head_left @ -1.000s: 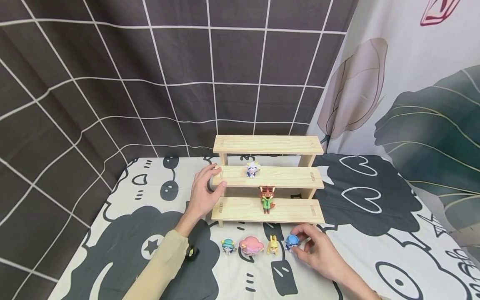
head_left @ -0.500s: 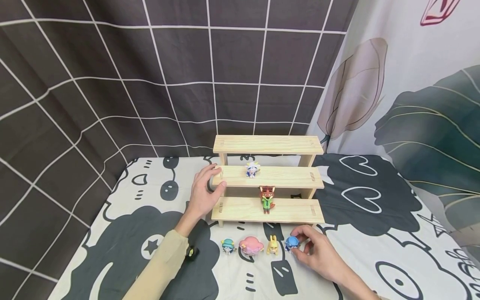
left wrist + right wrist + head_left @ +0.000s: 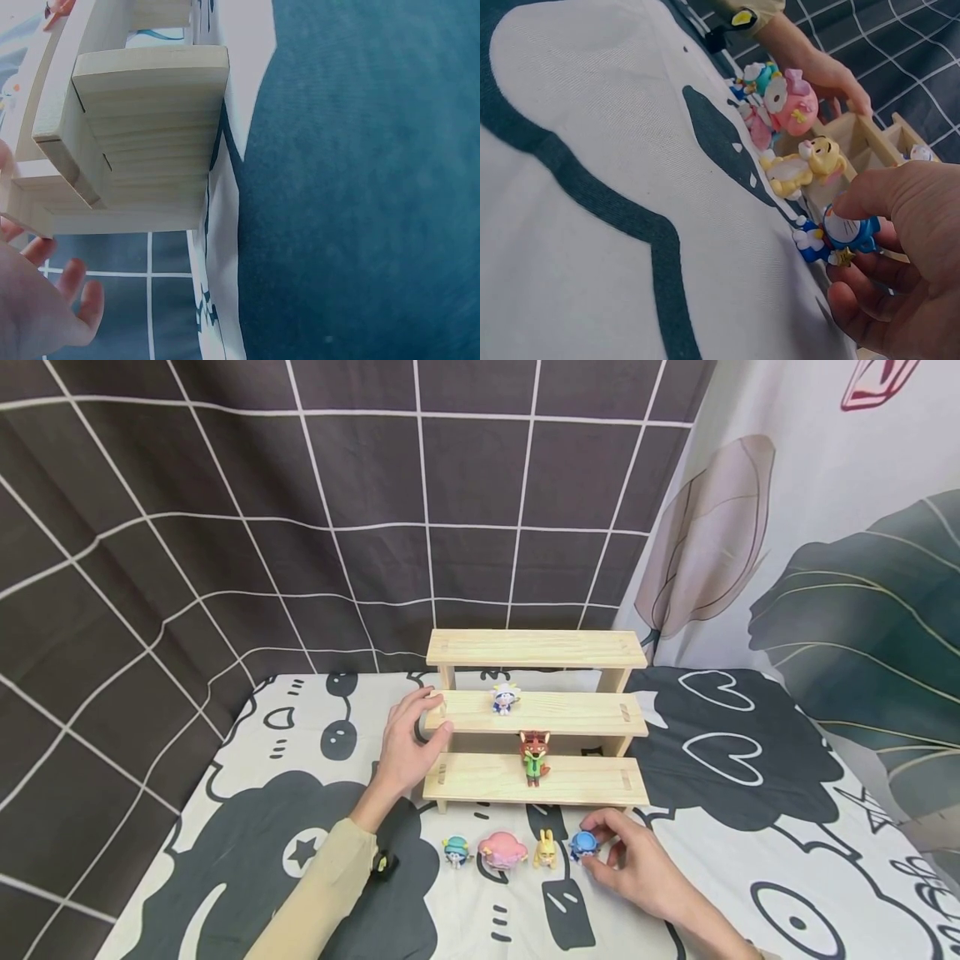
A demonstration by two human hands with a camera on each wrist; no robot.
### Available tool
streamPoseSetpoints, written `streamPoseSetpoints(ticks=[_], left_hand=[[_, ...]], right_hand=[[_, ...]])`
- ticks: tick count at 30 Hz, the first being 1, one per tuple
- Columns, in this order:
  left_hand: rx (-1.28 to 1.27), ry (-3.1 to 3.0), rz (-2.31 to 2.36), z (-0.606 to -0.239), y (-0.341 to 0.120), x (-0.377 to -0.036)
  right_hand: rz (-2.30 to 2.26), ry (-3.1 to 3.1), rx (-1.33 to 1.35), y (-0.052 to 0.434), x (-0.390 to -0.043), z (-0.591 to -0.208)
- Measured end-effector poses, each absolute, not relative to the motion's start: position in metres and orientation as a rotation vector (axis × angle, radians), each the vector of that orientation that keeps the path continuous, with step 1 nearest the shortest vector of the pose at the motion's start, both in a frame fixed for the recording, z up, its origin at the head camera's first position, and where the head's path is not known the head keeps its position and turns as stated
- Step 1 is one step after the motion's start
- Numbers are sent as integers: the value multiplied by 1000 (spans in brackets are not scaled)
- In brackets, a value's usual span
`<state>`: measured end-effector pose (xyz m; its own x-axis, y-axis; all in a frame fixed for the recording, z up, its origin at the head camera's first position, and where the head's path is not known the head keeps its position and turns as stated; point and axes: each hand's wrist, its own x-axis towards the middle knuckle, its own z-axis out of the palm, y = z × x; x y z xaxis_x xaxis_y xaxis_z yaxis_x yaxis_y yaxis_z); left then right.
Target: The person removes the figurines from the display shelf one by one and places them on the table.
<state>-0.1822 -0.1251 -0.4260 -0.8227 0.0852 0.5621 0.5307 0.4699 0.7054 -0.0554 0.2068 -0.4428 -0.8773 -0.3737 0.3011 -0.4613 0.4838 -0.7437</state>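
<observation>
The left hand (image 3: 408,745) is laid against the left end of the wooden stepped shelf (image 3: 570,782), its fingers relaxed and spread over the end of the middle step, its thumb beside the step's front edge; nothing is gripped. The right hand (image 3: 637,860) is rested low on the patterned cloth (image 3: 247,827), and the blue figurine (image 3: 583,846) is pinched between its thumb and curled fingers. That figurine is seen standing on the cloth at the right end of a row, just in front of the bottom step.

On the middle step a small white-hatted figurine (image 3: 504,698) is stood; on the bottom step a fox figurine (image 3: 534,757) is placed upright. Beside the blue figurine, a yellow figurine (image 3: 545,850), a pink figurine (image 3: 501,852) and a teal-hatted figurine (image 3: 455,852) are lined up on the cloth.
</observation>
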Motion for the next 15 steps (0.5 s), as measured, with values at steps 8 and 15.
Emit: streamPoseSetpoints(ticks=[8, 15], left_hand=[[-508, -2276, -1314, -425, -125, -182], [-512, -2275, -1315, -424, -125, -181]], right_hand=[[1335, -2618, 685, 208, -55, -440], [1339, -2578, 550, 210, -54, -433]])
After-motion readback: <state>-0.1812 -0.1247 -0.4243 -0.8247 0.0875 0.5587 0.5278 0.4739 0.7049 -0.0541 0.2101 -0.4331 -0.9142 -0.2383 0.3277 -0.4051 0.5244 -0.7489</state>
